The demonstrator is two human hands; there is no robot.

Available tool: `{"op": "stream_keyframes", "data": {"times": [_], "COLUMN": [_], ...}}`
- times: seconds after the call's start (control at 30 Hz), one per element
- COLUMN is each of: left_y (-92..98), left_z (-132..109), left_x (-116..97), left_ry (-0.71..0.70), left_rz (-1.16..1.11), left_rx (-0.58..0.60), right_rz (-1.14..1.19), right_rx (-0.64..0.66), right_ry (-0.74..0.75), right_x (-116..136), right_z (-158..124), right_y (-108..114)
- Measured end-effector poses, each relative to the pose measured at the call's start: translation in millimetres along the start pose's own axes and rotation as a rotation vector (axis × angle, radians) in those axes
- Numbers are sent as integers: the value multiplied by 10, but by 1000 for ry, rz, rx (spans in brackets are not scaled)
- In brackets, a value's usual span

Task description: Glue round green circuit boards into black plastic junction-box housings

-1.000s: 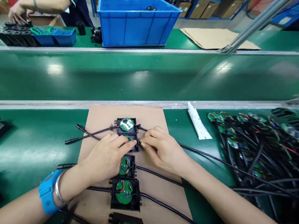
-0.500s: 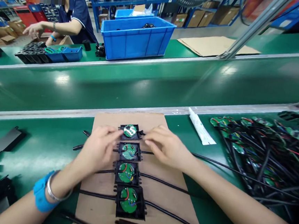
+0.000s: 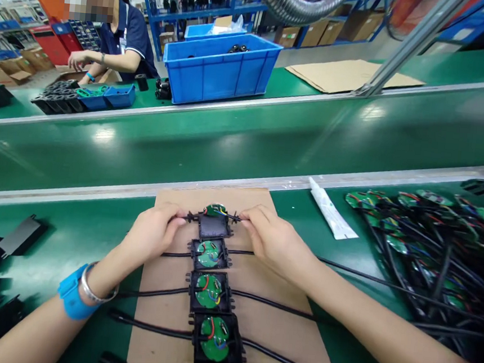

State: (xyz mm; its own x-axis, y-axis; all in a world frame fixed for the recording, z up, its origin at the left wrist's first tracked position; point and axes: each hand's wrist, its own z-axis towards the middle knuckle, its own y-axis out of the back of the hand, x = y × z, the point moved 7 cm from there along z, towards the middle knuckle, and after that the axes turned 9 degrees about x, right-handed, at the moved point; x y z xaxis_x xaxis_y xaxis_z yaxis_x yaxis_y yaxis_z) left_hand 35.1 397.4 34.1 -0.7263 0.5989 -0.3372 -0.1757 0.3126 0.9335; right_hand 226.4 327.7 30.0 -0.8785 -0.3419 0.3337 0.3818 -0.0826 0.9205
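Observation:
My left hand (image 3: 156, 229) pinches a black cable on the left side of the farthest black plastic housing (image 3: 213, 226). On its right side, my right hand (image 3: 268, 233) grips the cable there between thumb and fingers. Between both hands a round green circuit board (image 3: 215, 209) with coloured wires is tilted up at the housing's far edge, so the housing's flat floor shows. Nearer to me, in a column, lie more housings with a board in each: one (image 3: 208, 253), another (image 3: 209, 291) and a third (image 3: 216, 337), with black cables leaving both sides.
A cardboard sheet (image 3: 163, 310) lies under the housings. On the right are a white tube (image 3: 332, 211) and a heap of boards with black cables (image 3: 431, 249). Black covers (image 3: 23, 236) lie at left. Across the bench stand a blue bin (image 3: 222, 69) and a co-worker (image 3: 129, 42).
The farthest board, lying flat in its housing before, is now lifted and tilted up. Both hands have closed on the cables at its sides. The view has shifted slightly.

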Motion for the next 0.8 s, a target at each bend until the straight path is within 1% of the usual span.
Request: {"op": "stream_keyframes", "data": {"times": [0.07, 0.13, 0.23, 0.37, 0.47, 0.53, 0.6, 0.67, 0.73, 0.8], "left_y": [83, 131, 99, -20, -72, -85, -93, -104, -122, -132], "left_z": [11, 0, -4, 34, 70, 84, 88, 85, 81, 79], "left_x": [11, -25, -117, -214, -230, -228, -226, -220, -208, -198], "left_ry": [12, -17, -86, -128, -101, -90, -96, -103, -98, -85], "left_rz": [-51, -64, -43, 33, 97, 116, 121, 112, 95, 74], "left_rx": [-63, -103, -110, -58, -24, -22, -28, -31, -17, 0], "right_rz": [-74, -131, -191, -254, -305, -305, -282, -254, -226, -207], "right_rx": [37, 91, 171, 298, 419, 481, 498, 486, 476, 495], "right_ry": [4, 1, 10, 10, -10, -21, -25, -24, -7, 9], "right_x": [104, 190, 275, 304, 299, 301, 309, 315, 320, 312], "right_z": [29, 81, 169, 263, 315, 334, 343, 346, 349, 351], "right_y": [122, 214, 268, 192, 77, 12, -23, -40, -63, -108]}}
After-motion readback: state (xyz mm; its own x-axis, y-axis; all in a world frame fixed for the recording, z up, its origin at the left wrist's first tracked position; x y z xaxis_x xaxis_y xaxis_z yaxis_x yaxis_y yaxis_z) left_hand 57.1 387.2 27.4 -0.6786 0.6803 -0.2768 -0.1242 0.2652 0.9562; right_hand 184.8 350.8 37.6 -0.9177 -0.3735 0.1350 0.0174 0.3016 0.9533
